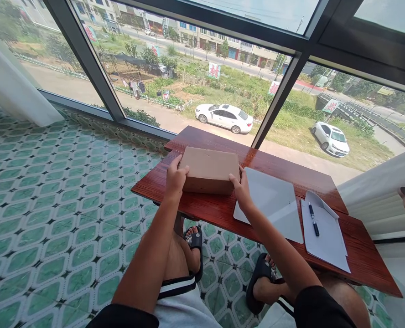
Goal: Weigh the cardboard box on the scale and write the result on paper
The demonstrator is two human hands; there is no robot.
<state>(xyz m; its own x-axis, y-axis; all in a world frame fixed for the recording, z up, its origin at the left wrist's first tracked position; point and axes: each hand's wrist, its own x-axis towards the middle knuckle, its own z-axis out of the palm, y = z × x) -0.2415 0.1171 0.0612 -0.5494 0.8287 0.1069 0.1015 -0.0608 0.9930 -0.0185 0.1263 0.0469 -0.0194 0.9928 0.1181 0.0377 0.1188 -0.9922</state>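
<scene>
There is one view only, taken from the person's head. It looks forward and steeply down over the knees onto a narrow wooden worktop point(223, 212), close enough that both forearms run up from the lower edge. The top of the view reaches a large window point(202, 82) and the street outside, with tiled floor point(52, 205) at left.
</scene>
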